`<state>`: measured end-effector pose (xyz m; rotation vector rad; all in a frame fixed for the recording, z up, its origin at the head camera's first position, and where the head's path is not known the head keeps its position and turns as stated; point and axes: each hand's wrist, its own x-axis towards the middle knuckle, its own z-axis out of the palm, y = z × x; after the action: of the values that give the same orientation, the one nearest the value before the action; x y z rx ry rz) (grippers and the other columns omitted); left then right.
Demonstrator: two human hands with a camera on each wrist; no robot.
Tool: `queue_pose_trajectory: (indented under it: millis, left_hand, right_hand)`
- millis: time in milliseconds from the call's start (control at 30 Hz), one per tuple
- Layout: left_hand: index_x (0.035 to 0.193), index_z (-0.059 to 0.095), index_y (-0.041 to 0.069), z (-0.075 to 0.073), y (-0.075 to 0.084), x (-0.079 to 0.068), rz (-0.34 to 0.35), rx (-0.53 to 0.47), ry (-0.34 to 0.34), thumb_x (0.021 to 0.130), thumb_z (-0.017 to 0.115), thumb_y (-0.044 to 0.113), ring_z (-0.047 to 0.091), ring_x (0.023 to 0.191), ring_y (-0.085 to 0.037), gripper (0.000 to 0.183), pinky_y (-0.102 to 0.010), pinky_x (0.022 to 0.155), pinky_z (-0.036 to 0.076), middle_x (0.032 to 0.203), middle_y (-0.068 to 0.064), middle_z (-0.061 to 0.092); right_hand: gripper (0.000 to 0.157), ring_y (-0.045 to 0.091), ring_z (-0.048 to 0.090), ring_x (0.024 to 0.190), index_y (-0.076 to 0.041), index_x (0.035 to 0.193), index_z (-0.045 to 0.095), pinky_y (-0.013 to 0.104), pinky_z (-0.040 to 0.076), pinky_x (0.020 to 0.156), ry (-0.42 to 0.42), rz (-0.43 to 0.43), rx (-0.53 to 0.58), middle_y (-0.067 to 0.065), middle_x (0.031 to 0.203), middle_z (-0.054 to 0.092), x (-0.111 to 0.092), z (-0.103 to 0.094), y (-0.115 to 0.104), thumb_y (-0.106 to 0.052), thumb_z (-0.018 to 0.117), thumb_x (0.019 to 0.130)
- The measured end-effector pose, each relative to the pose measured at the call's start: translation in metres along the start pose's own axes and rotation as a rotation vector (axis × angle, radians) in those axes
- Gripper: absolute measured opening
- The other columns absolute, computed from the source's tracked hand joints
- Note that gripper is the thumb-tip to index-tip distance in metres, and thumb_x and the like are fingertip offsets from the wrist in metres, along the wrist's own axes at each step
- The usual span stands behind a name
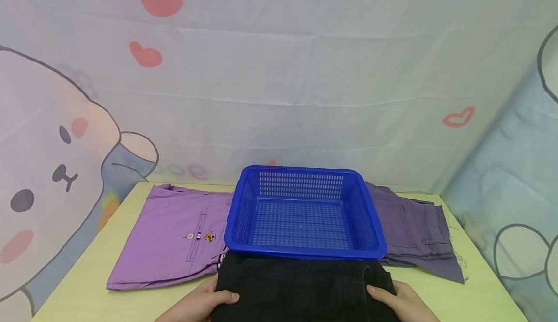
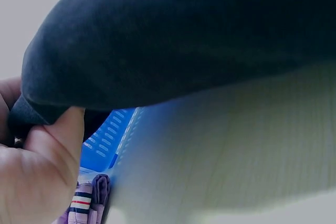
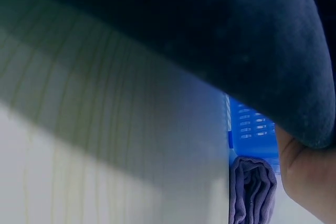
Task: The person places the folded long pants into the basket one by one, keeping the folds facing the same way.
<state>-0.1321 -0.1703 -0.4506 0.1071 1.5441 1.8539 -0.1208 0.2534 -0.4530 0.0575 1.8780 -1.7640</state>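
Note:
A folded black garment (image 1: 301, 288), its exact kind not plain, is held up in front of the blue basket (image 1: 305, 253). My left hand (image 1: 208, 299) grips its left side, thumb on top. On the opposite side my right hand (image 1: 403, 300) pinches it the same way, with the thumb over the cloth and the other fingers hidden beneath. In the left wrist view the dark cloth (image 2: 157, 40) hangs above the table, apart from it. The right wrist view likewise has the cloth (image 3: 226, 35) raised over the tabletop. The basket's visible inside holds nothing.
Folded purple pants (image 1: 174, 239) lie left of the basket, partly behind its edge. Folded grey-purple pants (image 1: 418, 230) with a frayed edge lie to its right. All rest on a pale yellow table (image 1: 484, 288), backed by a printed cloth (image 1: 314, 70).

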Motion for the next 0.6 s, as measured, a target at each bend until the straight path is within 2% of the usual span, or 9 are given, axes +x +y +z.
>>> queue_pose_trajectory:
  millis: [233, 267, 367, 467, 600]
  left_hand:
    - [0.138, 0.003, -0.001, 0.003, 0.005, 0.0, 0.026, -0.014, -0.013, 0.086, 0.051, 0.011, 0.053, 0.105, -0.024, 0.072, -0.04, 0.088, 0.046, 0.13, -0.012, 0.04]
    - [0.138, 0.003, -0.001, 0.003, 0.006, -0.001, 0.02, -0.006, -0.009, 0.086, 0.052, 0.012, 0.052, 0.106, -0.023, 0.073, -0.04, 0.089, 0.045, 0.132, -0.013, 0.038]
    - [0.14, 0.004, -0.002, 0.002, 0.008, -0.003, 0.03, 0.105, 0.027, 0.086, 0.054, 0.015, 0.046, 0.113, -0.024, 0.076, -0.043, 0.095, 0.039, 0.138, -0.018, 0.031]
    - [0.14, 0.006, -0.004, 0.001, 0.008, -0.006, 0.027, 0.202, 0.067, 0.085, 0.057, 0.018, 0.041, 0.117, -0.024, 0.078, -0.046, 0.098, 0.034, 0.141, -0.021, 0.026]
    - [0.139, 0.007, -0.007, 0.001, 0.009, -0.008, 0.015, 0.23, 0.099, 0.084, 0.058, 0.019, 0.044, 0.114, -0.023, 0.079, -0.046, 0.097, 0.036, 0.139, -0.022, 0.031]
  right_hand:
    - [0.058, 0.027, 0.064, 0.088, 0.008, 0.125, 0.043, 0.041, 0.052, 0.076, 0.008, 0.003, -0.002, 0.012, 0.101, 0.065, -0.001, -0.003, -0.006, -0.039, 0.046, 0.091]
    - [0.056, 0.029, 0.063, 0.09, 0.007, 0.126, 0.043, 0.042, 0.051, 0.077, -0.012, -0.005, 0.026, 0.012, 0.102, 0.064, -0.003, -0.004, -0.006, -0.038, 0.046, 0.091]
    - [0.053, 0.031, 0.061, 0.094, 0.003, 0.127, 0.041, 0.044, 0.049, 0.082, -0.071, -0.016, 0.118, 0.013, 0.107, 0.063, -0.008, -0.003, -0.006, -0.036, 0.046, 0.092]
    - [0.047, 0.035, 0.057, 0.101, 0.0, 0.128, 0.041, 0.047, 0.045, 0.088, -0.166, -0.023, 0.241, 0.015, 0.113, 0.06, -0.013, -0.002, -0.003, -0.031, 0.045, 0.093]
    - [0.043, 0.033, 0.059, 0.099, 0.001, 0.124, 0.044, 0.044, 0.047, 0.085, -0.156, -0.04, 0.208, 0.015, 0.11, 0.061, -0.012, -0.003, -0.003, -0.03, 0.045, 0.093]
